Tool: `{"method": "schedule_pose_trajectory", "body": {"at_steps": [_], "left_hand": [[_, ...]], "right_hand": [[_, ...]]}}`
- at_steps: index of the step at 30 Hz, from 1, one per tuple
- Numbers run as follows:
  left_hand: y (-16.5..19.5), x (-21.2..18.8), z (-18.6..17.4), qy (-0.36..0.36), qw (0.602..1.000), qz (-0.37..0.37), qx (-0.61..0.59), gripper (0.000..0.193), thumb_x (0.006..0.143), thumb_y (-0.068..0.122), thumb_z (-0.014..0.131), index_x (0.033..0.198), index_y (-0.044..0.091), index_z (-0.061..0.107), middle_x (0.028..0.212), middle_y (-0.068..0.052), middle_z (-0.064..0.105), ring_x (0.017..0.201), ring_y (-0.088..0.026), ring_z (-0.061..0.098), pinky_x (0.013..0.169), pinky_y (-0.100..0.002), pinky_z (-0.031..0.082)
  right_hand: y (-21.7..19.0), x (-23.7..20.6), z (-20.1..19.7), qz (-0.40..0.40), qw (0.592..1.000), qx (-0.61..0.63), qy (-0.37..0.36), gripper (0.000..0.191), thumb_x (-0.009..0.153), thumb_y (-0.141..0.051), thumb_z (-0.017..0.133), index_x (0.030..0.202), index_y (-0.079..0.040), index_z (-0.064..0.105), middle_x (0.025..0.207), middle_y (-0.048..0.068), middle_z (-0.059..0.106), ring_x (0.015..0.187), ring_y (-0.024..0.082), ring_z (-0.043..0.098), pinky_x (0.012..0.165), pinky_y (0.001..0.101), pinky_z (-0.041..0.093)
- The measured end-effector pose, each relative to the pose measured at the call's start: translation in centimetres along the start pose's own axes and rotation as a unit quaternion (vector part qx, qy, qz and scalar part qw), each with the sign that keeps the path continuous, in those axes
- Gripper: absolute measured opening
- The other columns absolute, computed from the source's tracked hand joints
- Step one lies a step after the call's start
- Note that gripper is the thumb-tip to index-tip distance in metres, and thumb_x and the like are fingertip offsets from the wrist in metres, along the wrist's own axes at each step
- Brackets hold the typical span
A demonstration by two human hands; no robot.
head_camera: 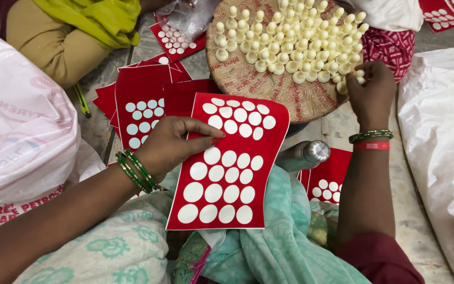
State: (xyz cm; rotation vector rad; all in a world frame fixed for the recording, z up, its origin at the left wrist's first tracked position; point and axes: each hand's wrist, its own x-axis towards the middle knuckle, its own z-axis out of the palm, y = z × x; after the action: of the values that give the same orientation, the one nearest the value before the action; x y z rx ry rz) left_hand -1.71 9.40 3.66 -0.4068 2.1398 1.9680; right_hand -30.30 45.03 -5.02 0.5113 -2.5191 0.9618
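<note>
My left hand [172, 144] holds a red sheet [258, 197] covered with rows of white round stickers, thumb pressed on its upper left part, above my lap. My right hand [369, 92] reaches to the right edge of a round board [269, 92] and pinches small cream-coloured knob-shaped pieces [361, 79]. Many more cream pieces [290, 39] stand upright in rows on the board. Green bangles circle both wrists, and a red band sits on the right one.
More red sticker sheets [140, 108] lie fanned on the floor at left, and another [328, 184] by my right arm. A steel bottle [306, 155] lies under the board. White sacks [22, 126] [442, 137] flank both sides. Another person in yellow [80, 26] sits at top left.
</note>
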Motion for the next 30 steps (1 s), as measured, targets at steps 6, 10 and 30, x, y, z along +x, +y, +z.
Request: {"method": "schedule_pose_trajectory", "body": {"at_steps": [6, 10, 30], "left_hand": [[0.4, 0.0, 0.4, 0.024, 0.999, 0.016, -0.025, 0.028, 0.083, 0.018, 0.081, 0.107, 0.003, 0.079, 0.1, -0.004, 0.081, 0.089, -0.006, 0.073, 0.085, -0.025, 0.061], [0.7, 0.0, 0.8, 0.01, 0.997, 0.053, -0.056, 0.043, 0.083, 0.023, 0.081, 0.12, 0.003, 0.072, 0.106, -0.003, 0.08, 0.095, -0.005, 0.073, 0.088, -0.024, 0.06], [-1.2, -0.1, 0.5, 0.099, 0.973, 0.094, -0.187, 0.029, 0.102, 0.022, 0.055, 0.117, 0.001, 0.068, 0.113, -0.008, 0.076, 0.095, -0.013, 0.071, 0.084, -0.029, 0.059]], "right_hand": [[-2.5, -2.0, -2.2, 0.139, 0.938, 0.316, 0.026, 0.018, 0.102, -0.001, 0.073, 0.116, -0.002, 0.061, 0.101, 0.007, 0.069, 0.082, 0.015, 0.072, 0.075, 0.031, 0.066], [-10.5, -5.7, -1.4, 0.066, 0.846, 0.528, 0.038, 0.024, 0.111, 0.001, 0.068, 0.129, -0.004, 0.054, 0.105, 0.008, 0.065, 0.087, 0.018, 0.072, 0.083, 0.0331, 0.065], [-27.1, -16.1, 4.1, 0.029, 0.816, 0.544, -0.193, 0.027, 0.103, -0.005, 0.068, 0.128, -0.001, 0.058, 0.118, 0.007, 0.068, 0.101, 0.01, 0.066, 0.089, 0.0251, 0.053]]}}
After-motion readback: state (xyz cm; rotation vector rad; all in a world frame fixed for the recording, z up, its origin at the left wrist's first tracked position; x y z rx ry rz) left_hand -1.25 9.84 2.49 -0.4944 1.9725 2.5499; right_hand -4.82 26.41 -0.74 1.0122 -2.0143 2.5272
